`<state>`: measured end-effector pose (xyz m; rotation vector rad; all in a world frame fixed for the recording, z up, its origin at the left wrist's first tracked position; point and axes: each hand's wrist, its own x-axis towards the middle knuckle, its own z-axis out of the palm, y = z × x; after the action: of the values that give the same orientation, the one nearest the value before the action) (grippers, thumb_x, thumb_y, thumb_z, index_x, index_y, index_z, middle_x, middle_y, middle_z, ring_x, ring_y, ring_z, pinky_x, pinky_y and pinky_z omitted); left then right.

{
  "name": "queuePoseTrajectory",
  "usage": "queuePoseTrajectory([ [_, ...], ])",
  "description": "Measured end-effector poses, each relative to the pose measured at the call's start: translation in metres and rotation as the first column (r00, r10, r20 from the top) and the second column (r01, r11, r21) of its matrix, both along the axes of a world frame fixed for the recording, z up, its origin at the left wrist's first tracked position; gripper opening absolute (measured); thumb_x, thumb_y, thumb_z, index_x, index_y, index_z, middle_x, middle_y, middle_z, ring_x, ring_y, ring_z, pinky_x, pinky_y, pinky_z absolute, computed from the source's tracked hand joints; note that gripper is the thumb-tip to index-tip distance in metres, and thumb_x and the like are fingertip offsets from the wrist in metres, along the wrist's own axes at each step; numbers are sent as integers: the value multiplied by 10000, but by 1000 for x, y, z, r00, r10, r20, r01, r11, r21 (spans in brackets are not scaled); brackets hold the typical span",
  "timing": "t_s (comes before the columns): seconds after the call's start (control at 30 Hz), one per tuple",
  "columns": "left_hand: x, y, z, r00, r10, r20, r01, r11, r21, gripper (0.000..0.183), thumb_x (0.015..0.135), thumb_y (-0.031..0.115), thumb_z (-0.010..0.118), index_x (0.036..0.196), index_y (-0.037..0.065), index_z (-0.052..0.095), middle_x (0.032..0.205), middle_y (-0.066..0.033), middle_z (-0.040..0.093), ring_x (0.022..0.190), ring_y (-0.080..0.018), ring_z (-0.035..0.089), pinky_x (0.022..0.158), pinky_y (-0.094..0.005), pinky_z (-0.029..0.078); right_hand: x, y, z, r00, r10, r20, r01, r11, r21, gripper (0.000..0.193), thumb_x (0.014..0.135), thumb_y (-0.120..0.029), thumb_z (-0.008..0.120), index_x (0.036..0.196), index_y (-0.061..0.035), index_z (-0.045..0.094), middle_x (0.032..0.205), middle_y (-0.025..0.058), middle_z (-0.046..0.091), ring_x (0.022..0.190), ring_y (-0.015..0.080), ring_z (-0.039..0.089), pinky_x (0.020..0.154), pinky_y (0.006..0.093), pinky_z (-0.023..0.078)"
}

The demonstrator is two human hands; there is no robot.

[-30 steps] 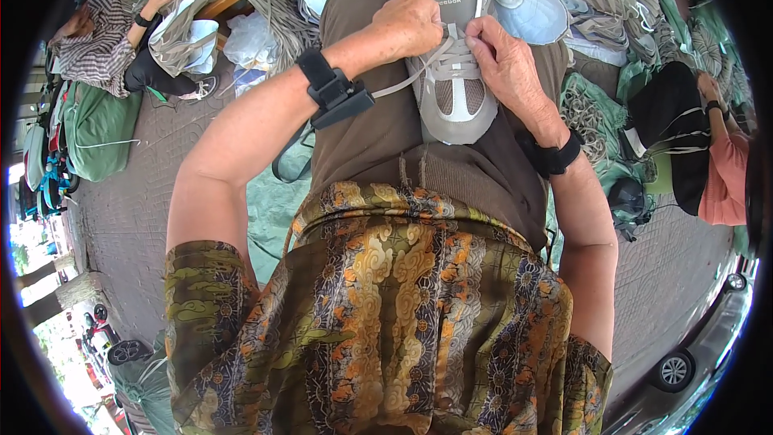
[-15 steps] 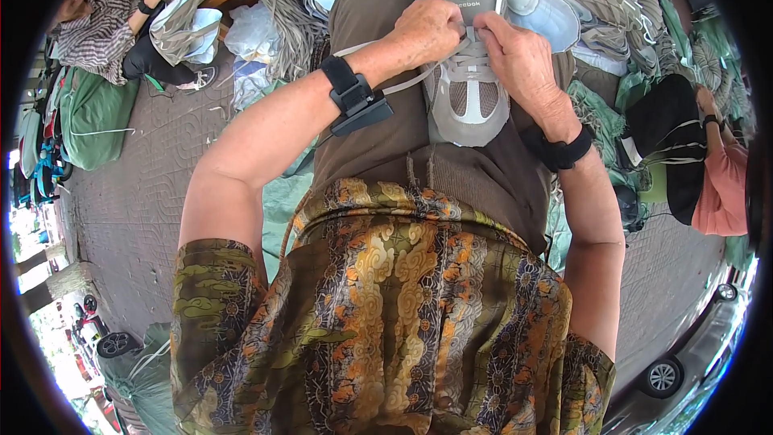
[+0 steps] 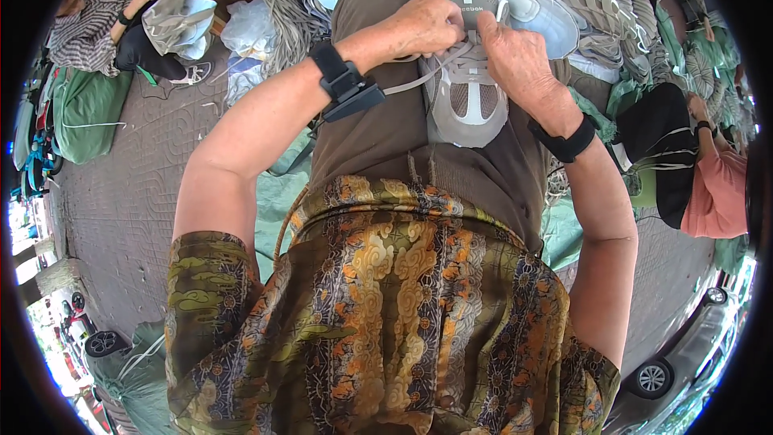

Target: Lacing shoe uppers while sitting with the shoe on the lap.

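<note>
A grey and white sneaker [image 3: 469, 113] rests on my brown-trousered lap, its toe toward me. Pale flat shoelace [image 3: 415, 82] crosses the lower eyelets, and a loose length runs out left under my left wrist. My left hand [image 3: 428, 26] pinches lace at the left eyelet row, its fingertips partly hidden. My right hand [image 3: 522, 58] is closed at the right eyelet edge, its thumb on top near the tongue and its other fingers curled against the shoe's side. Whether it also holds lace I cannot tell.
Stacks of grey shoe uppers [image 3: 608, 12] lie beyond my knees, with a bundle of laces [image 3: 282, 24] at far left. One person [image 3: 97, 32] works at upper left; another in a pink top [image 3: 717, 193] sits at right. A green sack [image 3: 93, 113] stands left.
My right hand has shifted slightly right and down, away from my left fingers. The loose lace on the left has been drawn lower and nearer the shoe.
</note>
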<state>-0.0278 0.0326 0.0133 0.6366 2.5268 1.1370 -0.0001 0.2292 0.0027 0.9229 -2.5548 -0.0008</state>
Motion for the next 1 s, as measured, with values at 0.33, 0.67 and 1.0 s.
queuePoseTrajectory([
  [0.33,14,-49,28,998,56,41,-61,991,122,191,910,175,591,1071,86,639,714,10,582,646,-78,544,521,-235,416,49,115,37,982,-164,91,182,952,-247,106,921,-69,535,1025,-82,521,632,144,594,596,324,639,516,421,484],
  [0.67,28,-76,16,906,-99,-412,27,984,-177,164,895,136,553,1003,28,613,704,-123,607,643,-268,602,657,-347,494,5,13,12,994,56,97,-41,987,-157,192,926,-133,584,1101,-79,529,836,154,679,671,328,662,552,415,507],
  [1.0,33,-99,-3,589,-143,-795,-228,915,-333,54,890,81,550,918,47,519,722,-124,609,708,-336,636,571,-442,494,5,7,26,998,55,-39,-46,978,205,160,788,-55,577,923,-54,491,605,88,615,566,267,663,490,377,511],
])
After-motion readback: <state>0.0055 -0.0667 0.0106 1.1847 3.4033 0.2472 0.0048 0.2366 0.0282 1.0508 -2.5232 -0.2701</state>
